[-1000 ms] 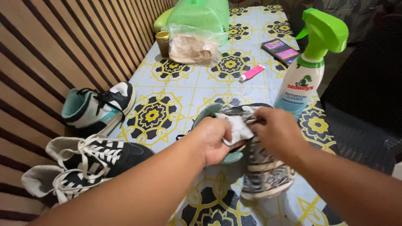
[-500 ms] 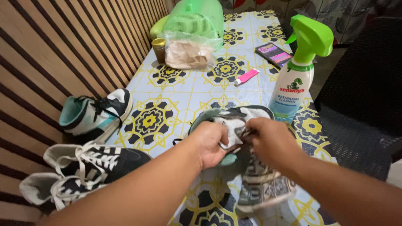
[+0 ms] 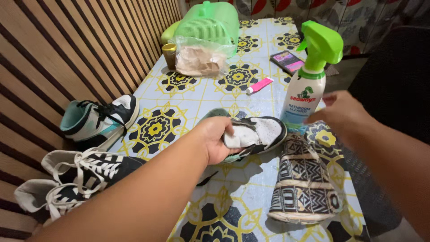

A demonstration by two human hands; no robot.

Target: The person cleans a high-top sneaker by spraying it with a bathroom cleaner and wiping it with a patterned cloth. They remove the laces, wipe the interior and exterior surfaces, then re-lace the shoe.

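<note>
My left hand grips a white, black and teal high-top sneaker lying on its side in the middle of the patterned table. My right hand hovers with fingers apart, holding nothing, just right of a white spray bottle with a green trigger. A black-and-white patterned cloth bag lies on the table in front of the bottle, below my right hand.
The matching high-top sneaker and two black-and-white laced sneakers sit along the slatted wall at left. Farther back are a green basket, a plastic bag, a small jar, a pink tube and a phone. A dark chair stands at right.
My right hand has let go of the sneaker and cloth and risen toward the spray bottle. The patterned bag now lies uncovered on the table. My left hand still holds the sneaker.
</note>
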